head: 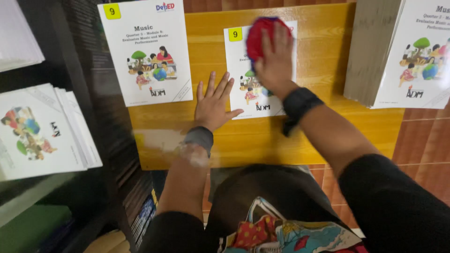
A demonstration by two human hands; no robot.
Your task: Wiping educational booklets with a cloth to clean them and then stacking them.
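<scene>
Left hand [213, 104] flat, fingers spread, on yellow wooden table [328, 51] beside white booklet [260, 70]. Right hand [275, 58] pressing red cloth [260, 35] onto that booklet, fingers extended.

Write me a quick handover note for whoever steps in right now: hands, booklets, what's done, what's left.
Right hand: pressing a red cloth pad onto the middle booklet on the wooden table.
Left hand: flat on the table, fingers spread, at that booklet's left edge, holding nothing.
Another booklet lies at the table's left end; a tall stack stands to the right, more stacks on the left shelf.
Done: middle booklet laid flat, pad on it.
Left: cannot tell from this view.
</scene>
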